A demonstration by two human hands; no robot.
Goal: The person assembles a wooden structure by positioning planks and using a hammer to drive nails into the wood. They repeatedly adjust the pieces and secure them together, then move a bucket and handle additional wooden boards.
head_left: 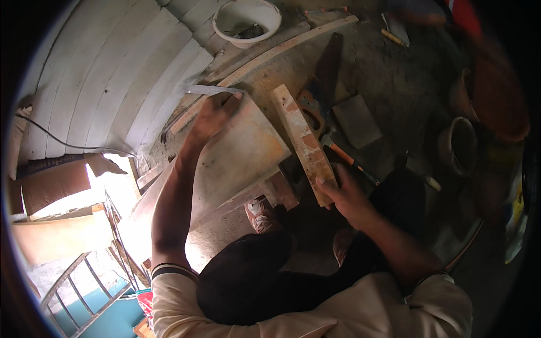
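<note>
My left hand [217,115] is closed on a flat, grey metal strip [209,89] at the far end of a pale wooden bench top [236,152]. The strip points left, and its exact kind is hard to make out. My right hand [348,197] grips the near end of a wooden block [302,141], long and narrow with whitish patches on its face. The block slants away to the far left, beside the bench's right corner. Just past it on the ground is a handsaw [326,70] with a wooden handle. A tool with an orange handle [345,156] lies near my right hand.
A white bucket [248,40] stands at the far side near a long wooden strip [304,38]. A square grey slab [357,121] lies right of the saw. Round containers [457,146] stand farther right, by a blurred shape in red [466,17]. Pale planks [107,79] line the left.
</note>
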